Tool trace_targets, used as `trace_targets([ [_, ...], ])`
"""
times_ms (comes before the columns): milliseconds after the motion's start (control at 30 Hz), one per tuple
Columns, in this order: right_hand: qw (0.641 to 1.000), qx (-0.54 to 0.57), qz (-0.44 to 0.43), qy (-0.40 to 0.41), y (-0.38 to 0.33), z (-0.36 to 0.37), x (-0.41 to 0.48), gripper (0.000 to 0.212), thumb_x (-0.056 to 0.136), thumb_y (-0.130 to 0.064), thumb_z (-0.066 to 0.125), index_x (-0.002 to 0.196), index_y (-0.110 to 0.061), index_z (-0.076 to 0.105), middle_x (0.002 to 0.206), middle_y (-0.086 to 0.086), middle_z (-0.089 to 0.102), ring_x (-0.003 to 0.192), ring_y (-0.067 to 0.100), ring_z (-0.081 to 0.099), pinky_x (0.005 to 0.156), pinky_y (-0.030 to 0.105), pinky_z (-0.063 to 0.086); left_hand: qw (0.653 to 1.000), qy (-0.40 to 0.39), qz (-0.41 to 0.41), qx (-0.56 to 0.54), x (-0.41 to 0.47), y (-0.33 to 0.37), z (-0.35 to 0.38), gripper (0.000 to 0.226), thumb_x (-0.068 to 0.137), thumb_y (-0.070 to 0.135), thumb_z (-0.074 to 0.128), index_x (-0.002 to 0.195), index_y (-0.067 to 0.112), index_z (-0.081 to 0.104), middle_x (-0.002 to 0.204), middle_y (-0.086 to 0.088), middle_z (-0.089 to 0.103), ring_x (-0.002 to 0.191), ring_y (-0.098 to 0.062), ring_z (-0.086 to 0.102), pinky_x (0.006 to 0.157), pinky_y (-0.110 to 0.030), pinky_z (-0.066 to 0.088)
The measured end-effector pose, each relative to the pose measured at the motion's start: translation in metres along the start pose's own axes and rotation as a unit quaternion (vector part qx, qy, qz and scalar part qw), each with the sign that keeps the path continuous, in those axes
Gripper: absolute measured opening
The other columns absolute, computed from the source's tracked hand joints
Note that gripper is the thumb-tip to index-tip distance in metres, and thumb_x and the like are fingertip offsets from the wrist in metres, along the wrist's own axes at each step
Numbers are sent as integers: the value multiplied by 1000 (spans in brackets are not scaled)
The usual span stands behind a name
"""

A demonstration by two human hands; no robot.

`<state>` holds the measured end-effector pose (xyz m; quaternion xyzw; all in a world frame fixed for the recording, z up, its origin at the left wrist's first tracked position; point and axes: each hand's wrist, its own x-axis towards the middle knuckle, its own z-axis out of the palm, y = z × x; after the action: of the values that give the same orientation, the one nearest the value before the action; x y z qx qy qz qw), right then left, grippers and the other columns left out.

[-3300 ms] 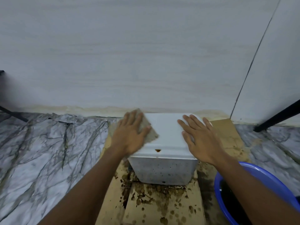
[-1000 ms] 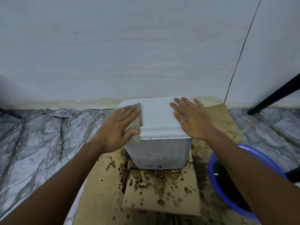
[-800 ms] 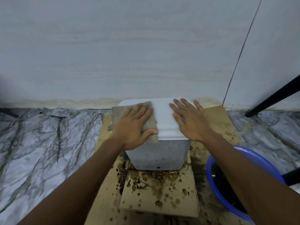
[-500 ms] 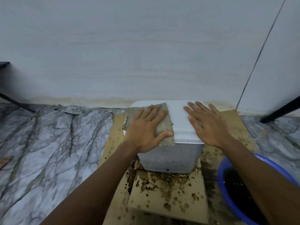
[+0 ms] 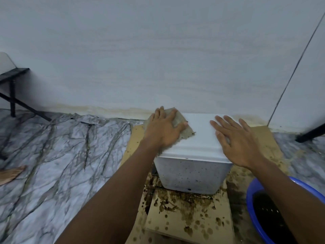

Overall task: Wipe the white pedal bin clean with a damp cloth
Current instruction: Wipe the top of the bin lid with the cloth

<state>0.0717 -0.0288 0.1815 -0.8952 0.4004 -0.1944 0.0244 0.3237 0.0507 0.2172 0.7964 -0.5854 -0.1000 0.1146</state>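
Bin (image 5: 191, 173): white, lid shut, on stained cardboard (image 5: 179, 219) on the floor (image 5: 61, 155), back close to the wall (image 5: 158, 59); front speckled w/ dark spots.
Cloth (image 5: 186, 134): grey-brown, on lid's far-left corner, edge hanging over the left side.
Left hand (image 5: 164, 128): we see it flat on the cloth, fingers straight & spread, pressing it to the lid, not clutching.
Right hand (image 5: 235, 140): flat on lid's right part, fingers straight & apart, nothing held.
Basin (image 5: 250, 194): blue, dark water inside, near bin's right, btm right of view.
Foot (image 5: 10, 173): bare, at left edge, on the marble-look floor.
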Motion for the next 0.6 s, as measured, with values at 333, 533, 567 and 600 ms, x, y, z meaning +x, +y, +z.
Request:
trace_targets([
  [333, 1000, -4, 11, 1, -7, -1, -4, 61, 100, -47, 11, 150, -31, 44, 158, -8, 38, 150, 14, 28, 124, 48, 16, 996, 31, -76, -31, -23, -1, 5, 73, 105, 62, 24, 164, 22, 8, 171, -15, 4, 155, -37, 11, 126, -47, 14],
  [533, 1000, -3, 15, -2, -9, -1, -4, 62, 100, -46, 11, 150, -30, 44, 158, -7, 38, 150, 15, 28, 123, 49, 17, 992, 76, -96, 19, -58, 11, 22, 72, 106, 56, 8, 164, 13, 1, 170, -18, -3, 158, -29, -6, 128, -42, -3],
  [567, 1000, -4, 16, -2, -9, -1, -3, 63, 100, -47, 10, 150, -30, 44, 158, -7, 38, 150, 15, 28, 123, 49, 17, 992, 89, -91, 27, -63, 16, 27, 73, 106, 57, 5, 163, 13, 0, 170, -16, -6, 158, -28, -10, 128, -42, -7],
  [600, 1000, -6, 16, -3, -9, -1, -4, 63, 99, -47, 10, 150, -30, 44, 158, -7, 38, 150, 15, 28, 123, 49, 17, 992, 95, -73, 36, -67, 24, 32, 73, 105, 57, 3, 163, 13, -1, 170, -13, -9, 157, -28, -15, 127, -42, -12],
])
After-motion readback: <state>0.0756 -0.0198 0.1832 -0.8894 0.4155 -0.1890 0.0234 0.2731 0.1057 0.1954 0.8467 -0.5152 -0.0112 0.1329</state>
